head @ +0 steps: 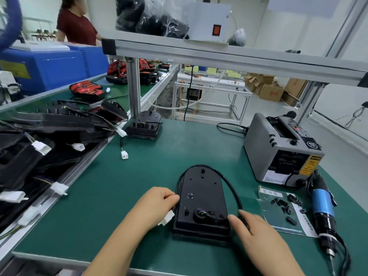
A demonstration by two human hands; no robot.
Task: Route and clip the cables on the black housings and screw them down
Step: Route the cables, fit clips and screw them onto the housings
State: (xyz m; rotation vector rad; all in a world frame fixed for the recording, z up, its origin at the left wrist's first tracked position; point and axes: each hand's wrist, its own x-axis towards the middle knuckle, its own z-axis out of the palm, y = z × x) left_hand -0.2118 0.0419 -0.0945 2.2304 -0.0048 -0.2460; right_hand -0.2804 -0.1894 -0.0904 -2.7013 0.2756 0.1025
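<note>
A black housing (pixel 202 198) lies flat on the green mat (pixel 123 192) in front of me. A black cable (pixel 231 184) loops from its left side over the rounded top and down its right side. My left hand (pixel 159 204) grips the cable at the housing's left edge, and a white connector (pixel 167 218) sticks out below the fingers. My right hand (pixel 251 226) holds the cable at the housing's lower right corner. Small black clips (pixel 284 206) lie on a printed sheet to the right.
A blue electric screwdriver (pixel 322 208) lies at the right edge. A grey tape dispenser (pixel 278 148) stands behind it. Another black housing (pixel 144 124) sits at the back of the mat. Several housings with white connectors are piled at left (pixel 49 136). A person stands far back left.
</note>
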